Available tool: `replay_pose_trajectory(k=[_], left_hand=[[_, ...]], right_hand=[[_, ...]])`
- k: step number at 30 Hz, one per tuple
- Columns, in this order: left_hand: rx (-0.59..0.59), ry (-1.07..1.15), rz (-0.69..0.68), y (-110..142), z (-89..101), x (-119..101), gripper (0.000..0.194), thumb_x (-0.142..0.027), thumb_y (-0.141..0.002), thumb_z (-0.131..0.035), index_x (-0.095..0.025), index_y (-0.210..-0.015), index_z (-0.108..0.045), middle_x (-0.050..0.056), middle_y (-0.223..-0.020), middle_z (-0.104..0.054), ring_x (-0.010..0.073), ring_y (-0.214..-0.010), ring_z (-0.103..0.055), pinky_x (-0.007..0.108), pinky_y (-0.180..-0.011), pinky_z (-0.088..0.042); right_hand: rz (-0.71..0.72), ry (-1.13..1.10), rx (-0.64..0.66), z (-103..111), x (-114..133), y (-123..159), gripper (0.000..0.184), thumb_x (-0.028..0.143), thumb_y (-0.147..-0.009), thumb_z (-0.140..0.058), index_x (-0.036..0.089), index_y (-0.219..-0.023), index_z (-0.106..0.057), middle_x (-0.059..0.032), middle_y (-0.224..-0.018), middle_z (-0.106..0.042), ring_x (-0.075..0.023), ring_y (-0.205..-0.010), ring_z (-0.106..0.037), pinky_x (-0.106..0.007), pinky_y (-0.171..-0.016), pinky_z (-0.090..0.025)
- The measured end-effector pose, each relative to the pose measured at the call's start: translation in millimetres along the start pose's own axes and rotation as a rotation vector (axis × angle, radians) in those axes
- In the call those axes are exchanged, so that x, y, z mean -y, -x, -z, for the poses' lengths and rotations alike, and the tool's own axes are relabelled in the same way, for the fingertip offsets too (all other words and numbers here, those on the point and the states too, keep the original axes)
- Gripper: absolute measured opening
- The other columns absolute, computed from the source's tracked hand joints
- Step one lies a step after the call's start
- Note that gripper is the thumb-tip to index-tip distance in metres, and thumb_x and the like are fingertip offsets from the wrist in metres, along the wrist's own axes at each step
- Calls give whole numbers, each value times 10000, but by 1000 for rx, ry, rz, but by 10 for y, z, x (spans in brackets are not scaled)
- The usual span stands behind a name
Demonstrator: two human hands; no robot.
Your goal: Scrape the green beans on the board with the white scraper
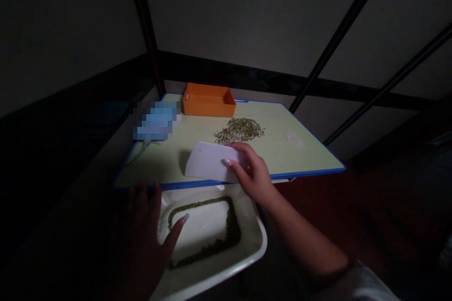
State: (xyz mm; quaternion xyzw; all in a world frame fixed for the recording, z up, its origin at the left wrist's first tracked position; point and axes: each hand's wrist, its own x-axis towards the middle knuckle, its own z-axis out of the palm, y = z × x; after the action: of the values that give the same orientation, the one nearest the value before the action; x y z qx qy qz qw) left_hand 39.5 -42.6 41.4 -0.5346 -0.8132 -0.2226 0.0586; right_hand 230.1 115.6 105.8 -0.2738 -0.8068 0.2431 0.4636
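My right hand (252, 169) grips a flat white scraper (206, 160) with the thumb on its near face, close to the front edge of the pale green table (278, 155). Just beyond it lies a loose heap of small green and brown bits, perhaps dried leaves or seeds (243, 129). Below the table edge is a white plastic tub (259, 244), with a band of dark green bits (231, 230) around the sides of its floor. My left hand (144, 230), in shadow, is spread open over the tub's left side, thumb reaching above the inside, holding nothing.
An orange box (208, 106) stands at the back of the table. Left of it is a blurred-out light blue item (157, 121) with a pale cord or strap (137, 153). A whitish patch (293, 138) lies on the right. Blue trim (310, 172) borders the tabletop; panelled walls rise behind.
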Motion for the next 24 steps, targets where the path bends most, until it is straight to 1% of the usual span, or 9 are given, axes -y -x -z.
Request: replay_pose_trajectory(k=[2, 4, 7, 10, 14, 17, 18, 21, 24], left_hand=[[-1, -3, 2, -1, -5, -1, 780, -602, -860, -251, -111, -1460, -334, 209, -1607, -229, 356, -1505, -170, 635, -1136, -269], [7, -13, 6, 0, -3, -4, 753, -574, -875, -252, -112, -1465, -324, 206, -1612, -215, 350, -1507, -168, 635, -1133, -276], [13, -22, 4, 2, 7, 2, 740, -559, -881, -258, -107, -1463, -328, 206, -1612, -213, 348, -1508, -164, 633, -1132, -281], [15, -6, 4, -4, 18, 14, 772, -589, -859, -271, -105, -1457, -342, 208, -1607, -227, 354, -1506, -168, 637, -1136, -276], [46, 15, 29, -27, 53, -6, 790, -599, -835, -295, -104, -1448, -356, 205, -1604, -241, 349, -1507, -167, 623, -1153, -259], [69, 13, 31, -32, 79, -39, 759, -559, -852, -298, -94, -1451, -338, 216, -1601, -238, 349, -1511, -148, 629, -1155, -247], [64, 10, 24, -28, 79, -41, 750, -548, -858, -299, -87, -1449, -335, 227, -1598, -237, 355, -1510, -148, 633, -1152, -248], [-3, 3, -28, -9, 44, 3, 729, -530, -870, -299, -106, -1463, -304, 239, -1594, -237, 367, -1504, -165, 637, -1144, -262], [-61, 11, -113, -8, -11, 100, 735, -520, -867, -317, -176, -1507, -210, 214, -1612, -201, 375, -1501, -174, 637, -1145, -264]], right_hand=[[-21, -1, -2, -51, -57, -2, 275, 250, -903, -579, 239, -1178, -580, -70, -1168, -691, -217, -1075, -643, -360, -922, -505], [-41, -15, -43, -71, -123, -42, 276, 245, -896, -582, 235, -1171, -583, -71, -1160, -695, -218, -1068, -647, -346, -900, -514], [-59, -39, -105, -29, -176, -116, 270, 233, -882, -595, 227, -1152, -590, -66, -1145, -701, -207, -1033, -655, -325, -870, -522], [-60, -50, -129, 47, -133, -124, 262, 238, -887, -593, 228, -1149, -589, -61, -1160, -696, -201, -1043, -648, -313, -854, -525], [-24, 34, -63, 37, 32, -21, 273, 266, -912, -570, 240, -1183, -578, -62, -1167, -694, -204, -1031, -645, -322, -833, -520], [71, 237, -61, -88, 183, 60, 277, 248, -938, -512, 212, -1204, -579, -82, -1118, -709, -204, -965, -650, -356, -864, -498], [117, 341, -53, -143, 233, 77, 283, 245, -945, -499, 195, -1209, -588, -87, -1049, -722, -202, -903, -646, -357, -835, -495], [375, 607, 19, -316, 367, 99, 292, 220, -961, -486, 200, -1226, -608, -23, -702, -683, -179, -697, -594, -334, -692, -460], [557, 671, 142, -469, 462, 87, 303, 213, -952, -504, 245, -1239, -596, 16, -604, -619, -167, -618, -550, -341, -654, -451]])
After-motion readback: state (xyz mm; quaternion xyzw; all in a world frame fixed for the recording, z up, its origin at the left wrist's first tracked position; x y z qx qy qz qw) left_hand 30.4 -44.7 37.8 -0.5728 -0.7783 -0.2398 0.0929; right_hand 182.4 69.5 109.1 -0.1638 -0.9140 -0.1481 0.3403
